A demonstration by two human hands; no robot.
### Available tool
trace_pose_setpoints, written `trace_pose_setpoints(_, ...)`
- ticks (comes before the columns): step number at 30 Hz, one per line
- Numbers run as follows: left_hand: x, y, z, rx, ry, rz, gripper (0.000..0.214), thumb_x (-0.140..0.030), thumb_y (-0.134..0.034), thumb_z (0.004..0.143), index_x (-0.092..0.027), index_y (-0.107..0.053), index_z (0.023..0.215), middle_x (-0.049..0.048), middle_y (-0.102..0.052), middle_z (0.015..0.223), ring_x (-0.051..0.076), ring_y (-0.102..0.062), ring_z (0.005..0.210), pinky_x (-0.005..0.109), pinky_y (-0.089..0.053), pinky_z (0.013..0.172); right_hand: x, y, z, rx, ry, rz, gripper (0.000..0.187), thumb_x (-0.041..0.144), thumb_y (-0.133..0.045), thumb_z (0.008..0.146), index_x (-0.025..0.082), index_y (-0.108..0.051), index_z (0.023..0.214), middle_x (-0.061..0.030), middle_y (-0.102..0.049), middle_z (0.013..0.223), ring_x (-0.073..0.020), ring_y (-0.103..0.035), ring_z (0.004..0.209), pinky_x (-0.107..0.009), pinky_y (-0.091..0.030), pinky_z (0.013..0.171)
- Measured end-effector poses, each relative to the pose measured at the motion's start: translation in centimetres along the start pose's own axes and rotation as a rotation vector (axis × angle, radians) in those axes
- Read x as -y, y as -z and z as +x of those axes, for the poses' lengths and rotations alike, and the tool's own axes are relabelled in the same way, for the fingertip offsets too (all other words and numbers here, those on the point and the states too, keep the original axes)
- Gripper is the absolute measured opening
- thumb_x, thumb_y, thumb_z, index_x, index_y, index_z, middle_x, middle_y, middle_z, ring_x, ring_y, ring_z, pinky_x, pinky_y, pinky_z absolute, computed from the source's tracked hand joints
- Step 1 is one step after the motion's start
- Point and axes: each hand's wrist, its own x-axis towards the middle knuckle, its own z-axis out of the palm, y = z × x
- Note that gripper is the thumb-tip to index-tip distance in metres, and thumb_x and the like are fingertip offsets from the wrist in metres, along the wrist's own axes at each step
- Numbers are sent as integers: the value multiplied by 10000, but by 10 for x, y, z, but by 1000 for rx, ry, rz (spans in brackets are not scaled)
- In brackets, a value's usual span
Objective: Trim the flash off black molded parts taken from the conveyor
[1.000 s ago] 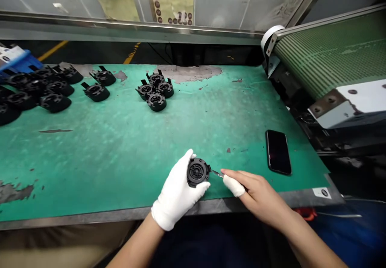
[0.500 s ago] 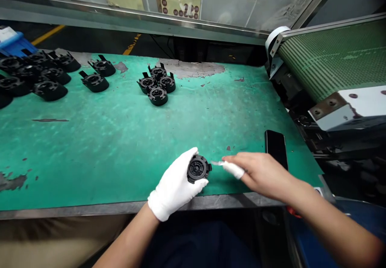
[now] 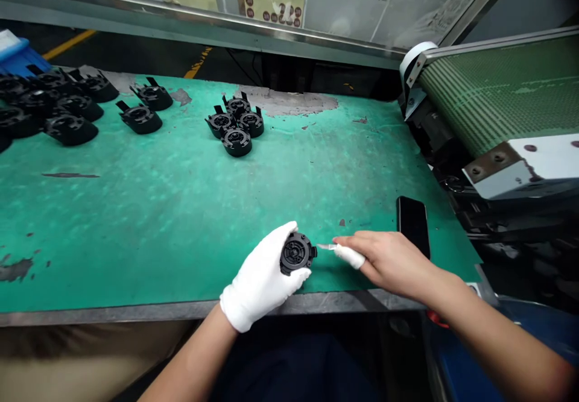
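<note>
My left hand (image 3: 266,275), in a white glove, is wrapped round a round black plastic part (image 3: 296,252) with concentric rings on its face and a small tab on its right side. The part is held above the near edge of the table. My right hand (image 3: 384,260) is bare but for a white cover on the thumb. Between its thumb and fingers it pinches a small blade (image 3: 326,246), whose tip points left at the tab, close to it; whether they touch I cannot tell. The blade's handle is hidden in the hand.
Several similar black parts (image 3: 236,141) stand in a cluster on the green table (image 3: 181,221), with more (image 3: 70,128) at the far left by a blue bin (image 3: 22,57). A black phone (image 3: 413,224) lies beyond my right hand. A green conveyor belt (image 3: 506,88) runs along the right.
The view has shifted slightly. Both hands keep nearly the same place and hold, with the blade still close to the part's tab.
</note>
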Motion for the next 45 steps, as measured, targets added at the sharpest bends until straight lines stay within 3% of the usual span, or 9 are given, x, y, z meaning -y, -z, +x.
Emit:
trace_pose_setpoints(10,-1,0,1,26,18,-3,770,-334,-724,789,-232,-358,1459,92,-489,1497,275,-493,1375,448,-410,1183,17,3,2,20,24,-39,382,302,-465,968,375,-621,1308,-1,-742,1029,-224,-696,904,-296,-444,654)
trace_pose_setpoints(16,-1,10,2,99,5,19,846,-321,-698,810,-256,-270,1538,73,-421,1562,279,-443,1419,454,-376,1204,-22,9,6,-84,-387,-185,469,167,-415,904,215,-606,1329,-145,-705,1176,-321,-694,905,-364,-457,650)
trace_pose_setpoints(20,11,47,9,312,-115,43,721,-268,-591,897,-359,-279,1541,-35,-332,1612,234,-372,1464,422,-317,1233,-19,3,-2,-89,-242,-2,389,176,-460,896,243,-614,1246,-59,-716,1169,-254,-681,981,-328,-478,750)
trace_pose_setpoints(24,22,71,9,0,45,-33,547,-399,-516,969,-309,-389,1494,11,-399,1581,245,-391,1453,453,-306,1235,5,-9,-3,-82,-22,220,294,250,-461,950,260,-643,1181,-33,-715,1163,-223,-669,1003,-318,-479,819)
trace_pose_setpoints(26,20,63,4,-118,140,-100,758,-513,-652,877,-269,-329,1518,73,-381,1587,289,-394,1448,482,-338,1215,14,-11,2,-99,24,236,297,288,-453,974,276,-650,1195,-24,-716,1170,-219,-666,1021,-322,-475,846)
trace_pose_setpoints(29,16,37,-4,-113,133,-114,1060,-549,-832,687,-246,-267,1530,125,-367,1581,339,-392,1441,512,-353,1200,26,-9,15,-102,75,190,316,308,-449,984,287,-647,1229,-15,-723,1148,-214,-671,1019,-320,-470,862)
trace_pose_setpoints(35,18,10,-5,-131,134,-60,861,-442,-783,780,-237,-333,1486,103,-513,1462,275,-512,1351,447,-405,1171,34,2,38,-13,75,-32,390,253,-456,930,343,-634,1266,-1,-737,1087,-237,-693,962,-313,-451,672)
trace_pose_setpoints(41,17,20,-3,-66,149,-23,868,-396,-768,803,-256,-295,1517,79,-454,1531,252,-448,1411,425,-361,1206,-19,15,51,-52,-289,-177,357,186,-449,872,210,-707,1117,-124,-741,1025,-315,-703,841,-352,-448,615)
trace_pose_setpoints(45,28,59,7,266,11,-16,876,-447,-729,833,-345,-238,1551,8,-311,1625,249,-342,1480,434,-287,1240,-29,13,43,-75,-212,-108,391,260,-432,935,290,-639,1265,-39,-711,1222,-271,-677,1032,-348,-499,753)
